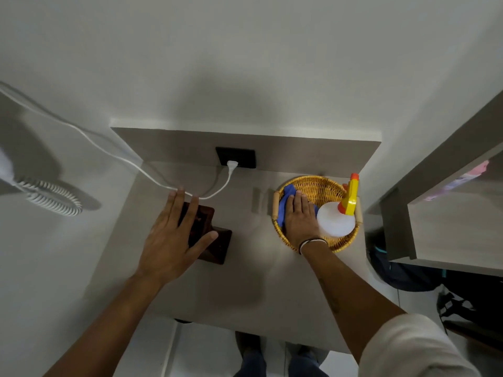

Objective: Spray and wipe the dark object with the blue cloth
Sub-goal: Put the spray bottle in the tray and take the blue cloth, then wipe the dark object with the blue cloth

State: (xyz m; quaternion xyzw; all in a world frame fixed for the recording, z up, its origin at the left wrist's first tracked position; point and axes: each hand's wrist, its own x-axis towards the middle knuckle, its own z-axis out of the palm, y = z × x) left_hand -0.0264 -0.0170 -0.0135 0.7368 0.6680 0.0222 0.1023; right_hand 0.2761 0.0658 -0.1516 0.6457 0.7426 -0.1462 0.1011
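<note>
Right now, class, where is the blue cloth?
In the head view, right of centre: the blue cloth lies in the wicker basket, under the right hand, beside the spray bottle.

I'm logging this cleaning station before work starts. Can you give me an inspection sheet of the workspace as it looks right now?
Surface: grey tabletop, mostly bare at the near side.
Job's things: dark object at the left; blue cloth and spray bottle with yellow and orange nozzle, both in the wicker basket at the right.
Clutter: nothing seen on the tabletop.
Hands: left hand spread flat over the dark object; right hand flat on the blue cloth, grasping nothing.
Cables: white cable plugged into the black socket; coiled white cord off to the left.
Surroundings: grey shelf at the right, dark bags below it.
</note>
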